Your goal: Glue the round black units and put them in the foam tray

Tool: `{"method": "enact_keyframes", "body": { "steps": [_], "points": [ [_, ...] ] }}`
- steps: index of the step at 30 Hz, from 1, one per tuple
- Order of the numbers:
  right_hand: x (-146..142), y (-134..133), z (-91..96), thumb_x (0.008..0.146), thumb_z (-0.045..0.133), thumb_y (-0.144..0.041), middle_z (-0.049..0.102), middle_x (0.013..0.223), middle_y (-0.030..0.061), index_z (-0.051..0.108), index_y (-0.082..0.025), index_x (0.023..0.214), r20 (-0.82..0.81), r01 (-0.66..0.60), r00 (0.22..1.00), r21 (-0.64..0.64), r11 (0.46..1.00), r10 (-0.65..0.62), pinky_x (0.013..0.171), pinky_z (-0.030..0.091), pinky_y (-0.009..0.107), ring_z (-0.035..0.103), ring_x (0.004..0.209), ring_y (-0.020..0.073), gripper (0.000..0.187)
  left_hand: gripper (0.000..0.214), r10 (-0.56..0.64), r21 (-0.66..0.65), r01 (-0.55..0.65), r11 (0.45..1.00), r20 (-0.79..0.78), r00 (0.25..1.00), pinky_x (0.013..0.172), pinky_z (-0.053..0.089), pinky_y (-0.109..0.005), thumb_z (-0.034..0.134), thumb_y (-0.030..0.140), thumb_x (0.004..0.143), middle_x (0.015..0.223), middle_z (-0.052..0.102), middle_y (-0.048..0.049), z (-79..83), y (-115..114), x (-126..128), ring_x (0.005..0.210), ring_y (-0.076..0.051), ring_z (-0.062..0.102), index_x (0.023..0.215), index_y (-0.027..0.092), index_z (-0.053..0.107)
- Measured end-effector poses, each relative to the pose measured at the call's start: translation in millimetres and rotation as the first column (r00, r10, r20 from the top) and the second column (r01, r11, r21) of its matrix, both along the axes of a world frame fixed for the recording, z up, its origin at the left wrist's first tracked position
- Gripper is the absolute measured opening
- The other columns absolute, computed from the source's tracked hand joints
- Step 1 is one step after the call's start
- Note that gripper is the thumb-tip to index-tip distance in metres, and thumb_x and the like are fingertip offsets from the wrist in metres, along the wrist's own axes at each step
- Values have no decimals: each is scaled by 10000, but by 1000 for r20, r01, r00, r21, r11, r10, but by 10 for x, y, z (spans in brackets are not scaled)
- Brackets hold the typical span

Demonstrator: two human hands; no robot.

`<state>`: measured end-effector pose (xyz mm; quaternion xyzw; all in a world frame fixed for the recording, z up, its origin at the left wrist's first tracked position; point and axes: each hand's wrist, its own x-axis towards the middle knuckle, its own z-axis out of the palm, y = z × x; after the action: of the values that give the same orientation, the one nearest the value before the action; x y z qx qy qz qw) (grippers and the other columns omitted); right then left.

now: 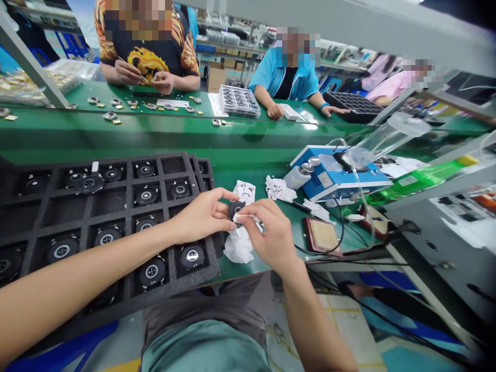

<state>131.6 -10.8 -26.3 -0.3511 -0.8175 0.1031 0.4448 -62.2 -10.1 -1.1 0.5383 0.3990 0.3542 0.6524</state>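
Between thumb and fingers, my left hand (207, 214) grips a round black watch body (234, 208) by its edge. My right hand (267, 227) pinches a small white tissue (243, 219) against the face of that watch body. My fingers partly cover both things. Below them on the green bench lies a crumpled white tissue (238, 246), and a speckled tissue (245, 191) lies just behind. To the left, beneath my left forearm, a black foam tray (62, 211) holds several similar watch bodies in its compartments, with one lying across a divider.
A blue machine (341, 173) stands at the back right, with a metal-capped bottle (298, 175) beside it. A sponge in a brown holder (323, 236) sits right of my hands, near black cables. A green bottle (422, 181) lies farther right. Co-workers sit across the bench (163, 139).
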Motion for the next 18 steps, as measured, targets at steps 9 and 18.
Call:
{"method": "enact_keyframes", "body": {
  "steps": [9, 18],
  "points": [
    [99, 104, -186, 931, 629, -360, 723, 783, 77, 693, -232, 847, -85, 298, 951, -1, 955, -297, 737, 472, 408, 640, 766, 262, 166, 515, 39, -41, -38, 998, 8, 999, 706, 538, -297, 768, -44, 668, 745, 717, 8, -3, -64, 60, 654, -127, 702, 1087, 154, 542],
    [522, -65, -504, 765, 661, -459, 676, 695, 68, 730, -227, 804, -207, 553, 780, -214, 805, -591, 631, 467, 417, 617, 641, 280, 246, 545, 223, 181, -211, 961, -48, 974, 817, 561, -359, 804, 28, 649, 893, 717, -48, 533, -173, -266, 802, -168, 727, 1133, 140, 579]
  ]
}}
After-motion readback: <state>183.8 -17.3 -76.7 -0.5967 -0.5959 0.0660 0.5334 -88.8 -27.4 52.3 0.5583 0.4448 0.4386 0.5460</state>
